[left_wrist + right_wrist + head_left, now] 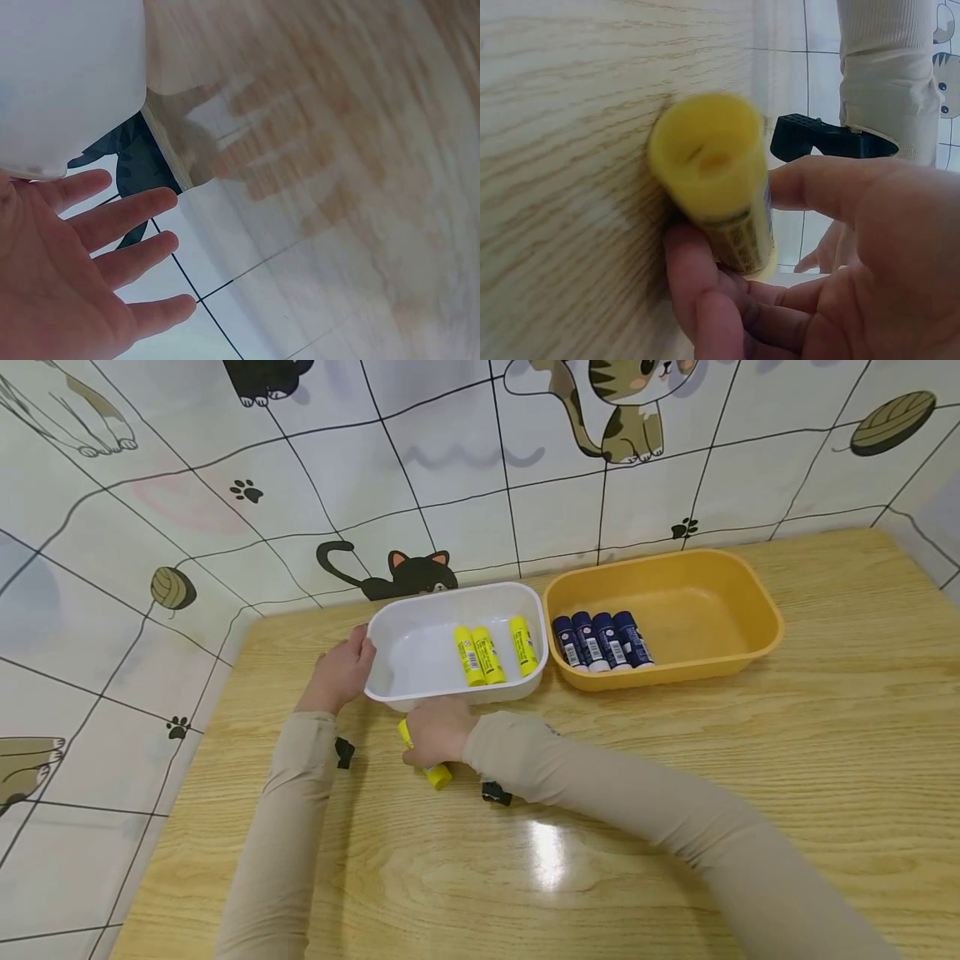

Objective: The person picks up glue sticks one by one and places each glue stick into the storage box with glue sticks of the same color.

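Observation:
My right hand [441, 731] grips a yellow glue stick [438, 776] low over the table, just in front of the white basket [414, 652]. Seen from the right wrist, thumb and fingers wrap the tube of that glue stick [731, 217], its hollow yellow end facing the camera. My left hand [341, 670] is at the left end of the white basket, thumb side against its rim. In the left wrist view the fingers of the left hand [82, 262] are spread and fairly straight beside the basket wall [75, 82]. Three yellow glue sticks [487, 656] lie inside the white basket.
A yellow-orange basket [705, 622] stands to the right, close against the white one, with several dark blue glue sticks [603, 643] at its left end. Both stand on a wood-grain table [637, 760] near a tiled wall [465, 468] with cat drawings.

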The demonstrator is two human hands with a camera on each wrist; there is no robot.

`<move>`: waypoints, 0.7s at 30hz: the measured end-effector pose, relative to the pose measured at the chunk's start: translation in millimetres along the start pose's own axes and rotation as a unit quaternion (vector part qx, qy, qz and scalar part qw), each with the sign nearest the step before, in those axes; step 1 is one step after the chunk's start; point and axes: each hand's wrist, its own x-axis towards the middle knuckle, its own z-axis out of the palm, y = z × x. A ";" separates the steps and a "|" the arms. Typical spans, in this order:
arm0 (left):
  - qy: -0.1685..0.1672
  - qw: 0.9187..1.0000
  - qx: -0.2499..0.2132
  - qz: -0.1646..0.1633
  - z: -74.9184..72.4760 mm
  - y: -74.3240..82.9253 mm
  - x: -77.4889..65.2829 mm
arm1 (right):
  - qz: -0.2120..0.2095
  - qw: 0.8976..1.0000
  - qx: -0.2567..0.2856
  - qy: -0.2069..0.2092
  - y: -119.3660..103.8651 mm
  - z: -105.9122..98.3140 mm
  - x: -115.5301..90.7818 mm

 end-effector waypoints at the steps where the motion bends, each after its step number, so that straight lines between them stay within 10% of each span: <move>1: 0.000 1.000 -0.001 -0.001 -0.1 0.2 -0.2 | 0.000 1.000 0.005 -0.001 0.6 0.1 -0.2; 21: 0.010 1.000 0.019 0.010 -0.3 -1.0 0.7 | -0.018 0.998 0.065 0.004 20.9 -3.8 -24.5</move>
